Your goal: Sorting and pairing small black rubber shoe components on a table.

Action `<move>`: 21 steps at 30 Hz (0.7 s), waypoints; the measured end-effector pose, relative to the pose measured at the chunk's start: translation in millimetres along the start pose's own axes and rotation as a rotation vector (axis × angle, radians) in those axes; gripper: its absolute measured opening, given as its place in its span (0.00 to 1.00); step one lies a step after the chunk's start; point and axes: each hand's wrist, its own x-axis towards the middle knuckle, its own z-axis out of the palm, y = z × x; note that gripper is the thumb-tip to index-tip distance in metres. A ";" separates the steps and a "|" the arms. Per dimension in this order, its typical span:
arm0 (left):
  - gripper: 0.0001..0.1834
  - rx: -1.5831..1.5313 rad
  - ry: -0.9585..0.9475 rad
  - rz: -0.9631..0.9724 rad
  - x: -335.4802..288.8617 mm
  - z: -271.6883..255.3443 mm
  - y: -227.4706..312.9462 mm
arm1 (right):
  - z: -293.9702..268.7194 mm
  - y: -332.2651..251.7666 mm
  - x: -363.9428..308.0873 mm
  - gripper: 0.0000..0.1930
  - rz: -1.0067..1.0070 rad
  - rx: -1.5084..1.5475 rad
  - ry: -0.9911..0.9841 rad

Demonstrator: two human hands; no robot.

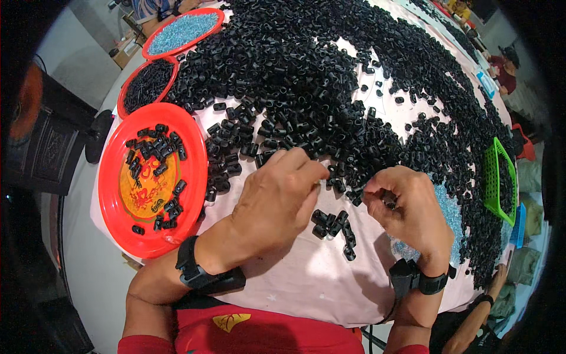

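Observation:
My left hand is closed over the near edge of a big heap of small black barrel-shaped plastic pieces, thumb and forefinger drawn together. What lies between its fingertips is hidden. To the right, my right hand is also closed, fingers curled toward the thumb. Something dark shows inside it, too small to make out. Between and just below the hands, a small cluster of black pieces lies on the pale pink cloth. Partly behind my right hand spreads a patch of shiny pale-blue bits.
At left, a large red plate holds black pieces. Beyond it stand a red dish of thin black parts and another of pale-blue bits. A green basket sits at right. Another person's forearm reaches in lower right; others sit farther off.

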 end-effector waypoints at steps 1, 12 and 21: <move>0.13 0.004 0.001 -0.004 -0.2 2.8 1.6 | 1.4 0.3 2.6 0.05 -0.020 0.013 0.024; 0.11 0.141 -0.046 0.108 8.7 27.3 4.4 | 2.2 -6.1 6.7 0.06 0.034 0.100 0.044; 0.11 -0.072 0.038 0.036 6.5 8.9 6.8 | 10.8 -8.0 7.7 0.10 -0.042 0.189 0.132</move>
